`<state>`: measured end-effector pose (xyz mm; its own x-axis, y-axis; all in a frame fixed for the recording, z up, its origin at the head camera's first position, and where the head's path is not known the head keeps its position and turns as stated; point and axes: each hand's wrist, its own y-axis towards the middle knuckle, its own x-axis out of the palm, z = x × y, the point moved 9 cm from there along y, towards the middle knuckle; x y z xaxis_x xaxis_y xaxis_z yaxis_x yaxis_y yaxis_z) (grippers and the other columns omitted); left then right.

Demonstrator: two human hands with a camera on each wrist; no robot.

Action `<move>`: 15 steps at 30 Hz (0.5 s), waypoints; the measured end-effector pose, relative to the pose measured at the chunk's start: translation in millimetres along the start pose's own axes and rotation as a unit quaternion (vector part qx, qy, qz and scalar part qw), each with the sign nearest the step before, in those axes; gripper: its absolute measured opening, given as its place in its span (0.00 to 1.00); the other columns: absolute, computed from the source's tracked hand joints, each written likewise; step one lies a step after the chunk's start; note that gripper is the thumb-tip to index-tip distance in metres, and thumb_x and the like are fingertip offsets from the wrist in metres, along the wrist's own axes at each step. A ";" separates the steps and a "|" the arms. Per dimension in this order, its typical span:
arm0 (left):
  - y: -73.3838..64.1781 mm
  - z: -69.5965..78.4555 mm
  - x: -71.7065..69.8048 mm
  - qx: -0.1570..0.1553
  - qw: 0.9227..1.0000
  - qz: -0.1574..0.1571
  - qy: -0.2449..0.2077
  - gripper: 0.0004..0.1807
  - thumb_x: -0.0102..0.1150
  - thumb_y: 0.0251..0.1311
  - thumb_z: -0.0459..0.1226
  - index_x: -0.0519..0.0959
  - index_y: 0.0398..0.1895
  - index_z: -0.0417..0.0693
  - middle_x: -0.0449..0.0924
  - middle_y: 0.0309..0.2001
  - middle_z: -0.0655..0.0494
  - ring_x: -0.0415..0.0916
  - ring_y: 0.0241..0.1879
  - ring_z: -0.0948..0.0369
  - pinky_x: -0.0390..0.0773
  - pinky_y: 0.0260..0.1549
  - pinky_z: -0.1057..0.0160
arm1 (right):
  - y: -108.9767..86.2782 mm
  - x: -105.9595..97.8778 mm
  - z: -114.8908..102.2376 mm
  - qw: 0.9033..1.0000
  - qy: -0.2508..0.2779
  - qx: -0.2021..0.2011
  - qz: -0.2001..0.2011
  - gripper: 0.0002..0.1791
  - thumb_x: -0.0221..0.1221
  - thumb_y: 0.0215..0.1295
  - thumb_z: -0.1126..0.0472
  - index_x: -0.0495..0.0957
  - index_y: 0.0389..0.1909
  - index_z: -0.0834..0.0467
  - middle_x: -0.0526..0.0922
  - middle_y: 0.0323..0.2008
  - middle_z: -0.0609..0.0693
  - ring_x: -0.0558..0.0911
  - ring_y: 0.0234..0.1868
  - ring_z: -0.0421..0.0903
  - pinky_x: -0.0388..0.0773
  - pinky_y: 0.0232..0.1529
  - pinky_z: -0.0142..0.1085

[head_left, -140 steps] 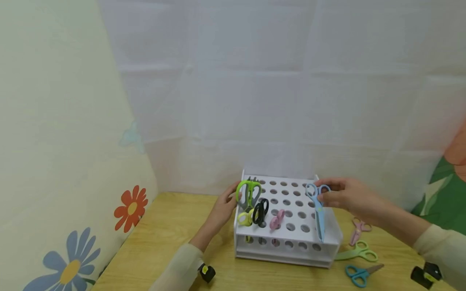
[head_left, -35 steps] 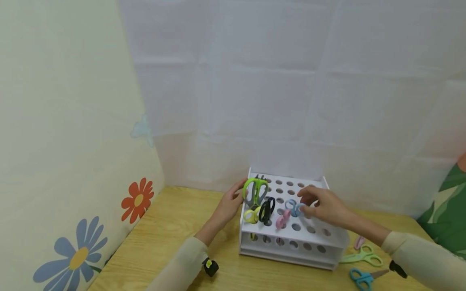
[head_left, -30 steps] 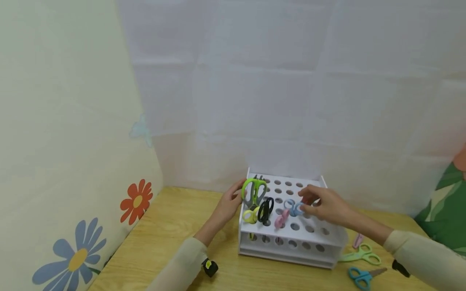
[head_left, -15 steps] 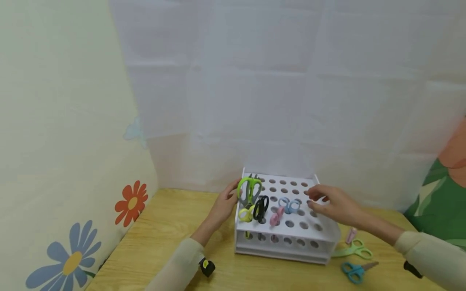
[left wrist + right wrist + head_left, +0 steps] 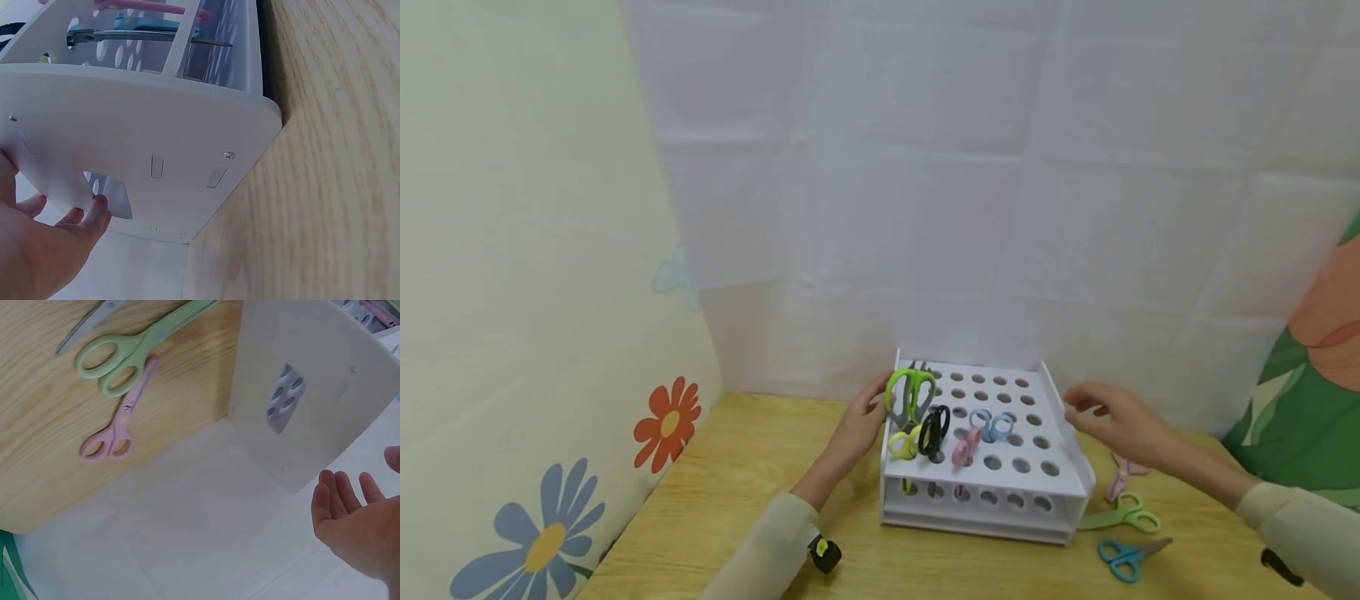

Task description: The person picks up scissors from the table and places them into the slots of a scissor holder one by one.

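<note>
Light-blue scissors [image 5: 990, 431] first: can you see where they sit?

Yes, they're in your white rack [image 5: 973, 520], loops up, just beside the pink scissors [image 5: 967, 448]. You can't make out exactly which hole takes their blades.

And your right hand [image 5: 1123, 423]?

It has let go and holds nothing. Its fingers are loosely bent, near the top of the right side panel [image 5: 331, 375]; you can't tell if a fingertip touches.

What is your left hand [image 5: 856, 425] doing?

Its fingertips rest against the left side panel [image 5: 119, 119], by the cut-out, without clasping anything that you can see.

What else stands in your rack?

Left of the pink pair you have black scissors [image 5: 935, 432], then yellow scissors [image 5: 913, 437], with green-and-grey scissors [image 5: 912, 393] behind those, all loops up.

Anything lying outside it?

Three pairs on your wooden table [image 5: 737, 475], right of the rack. Small pink scissors [image 5: 120, 425] lie farthest back, their tip at the handle of your light-green scissors [image 5: 140, 347]. Nearest you are the teal scissors [image 5: 1126, 557], blades pointing right.
</note>
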<state>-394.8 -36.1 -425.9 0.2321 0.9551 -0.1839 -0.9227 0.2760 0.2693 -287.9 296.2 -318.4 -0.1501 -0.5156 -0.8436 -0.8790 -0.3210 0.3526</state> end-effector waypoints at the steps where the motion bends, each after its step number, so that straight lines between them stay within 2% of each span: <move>1: -0.2 -0.5 0.1 0.002 1.000 0.000 0.000 0.28 0.50 0.79 0.43 0.63 0.78 0.52 0.67 0.71 0.48 0.67 0.66 0.43 0.71 0.61 0.44 | -0.8 -1.3 3.0 1.000 -0.004 0.003 0.004 0.12 0.64 0.71 0.63 0.82 0.50 0.66 0.85 0.46 0.55 0.83 0.46 0.54 0.81 0.46 0.54; 5: 0.0 -1.1 0.1 0.008 1.000 0.001 -0.008 0.28 0.51 0.78 0.43 0.64 0.78 0.51 0.67 0.71 0.48 0.68 0.65 0.43 0.72 0.60 0.45 | -2.9 -5.0 15.9 0.999 -0.020 0.021 0.014 0.14 0.62 0.73 0.61 0.81 0.51 0.67 0.84 0.46 0.59 0.83 0.46 0.57 0.80 0.46 0.55; 10: 0.5 -2.5 -0.6 0.001 1.000 0.004 -0.004 0.28 0.50 0.78 0.43 0.64 0.78 0.54 0.68 0.71 0.50 0.68 0.66 0.43 0.72 0.61 0.45 | -6.2 -6.1 36.2 0.998 -0.038 0.035 0.019 0.16 0.61 0.74 0.61 0.79 0.53 0.70 0.83 0.48 0.63 0.81 0.48 0.61 0.79 0.47 0.57; 15: 0.3 -1.3 0.0 0.001 1.000 0.005 -0.002 0.28 0.51 0.78 0.44 0.64 0.78 0.54 0.68 0.71 0.52 0.68 0.66 0.43 0.71 0.61 0.43 | -12.5 -5.1 60.1 0.997 -0.055 0.055 0.016 0.14 0.60 0.73 0.63 0.78 0.49 0.72 0.83 0.44 0.65 0.81 0.45 0.64 0.79 0.44 0.59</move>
<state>-395.5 -36.1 -427.1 0.2249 0.9581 -0.1772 -0.9239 0.2675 0.2735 -303.3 350.5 -342.8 -0.2228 -0.4321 -0.8739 -0.9161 -0.2137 0.3392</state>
